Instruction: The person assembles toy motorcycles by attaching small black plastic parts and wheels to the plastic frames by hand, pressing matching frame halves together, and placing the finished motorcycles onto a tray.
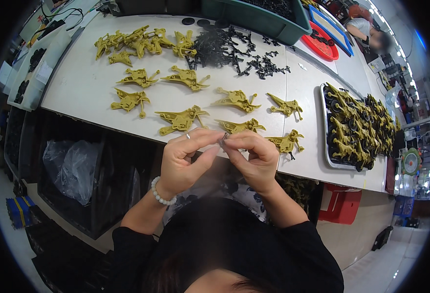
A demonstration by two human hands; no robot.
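Fingers hide most of a small dark part [224, 136], so its full shape is hard to make out. It sits near the table's [88, 93] front edge, where left hand [188, 155] and right hand [253, 158] meet, fingertips of both pinching it. The visible sliver looks thin, its long axis seemingly near upright in view; which end leads cannot be told. Yellow pieces [182, 119] lie just beyond.

Left forearm [144, 215] slants in from seven o'clock, right forearm [288, 209] from five, and it's fingertips to fingertips at the centre! The left hand [185, 154] points toward two o'clock, the right hand [256, 157] toward ten, both thumbs below the forefingers, wrists well apart.
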